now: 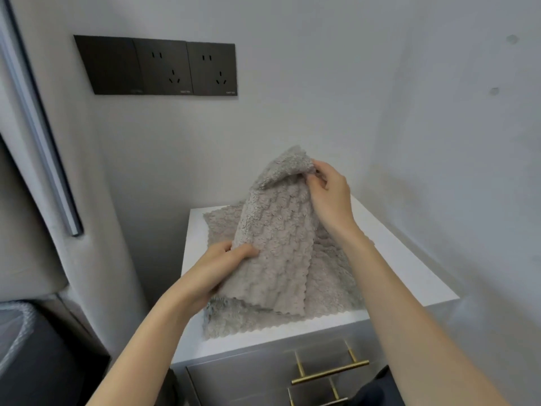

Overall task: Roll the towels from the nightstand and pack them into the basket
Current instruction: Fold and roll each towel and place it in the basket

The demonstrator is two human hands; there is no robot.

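Right grip (329, 197) pinches towel (278, 247) top corner; left grip (218, 268) clasps lower edge, over nightstand (409, 259).

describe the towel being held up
The towel is grey-beige and fluffy, with a scale-like texture and scalloped edges. It is unrolled and lifted into a tent shape: the right hand pinches its top corner, the left hand grips its left edge. Its lower edge drapes on another flat towel on the white nightstand.

The right hand (330, 194) is raised, fingers pinching the towel (278, 259). The left hand (222, 268) sits lower, thumb clamping its edge.
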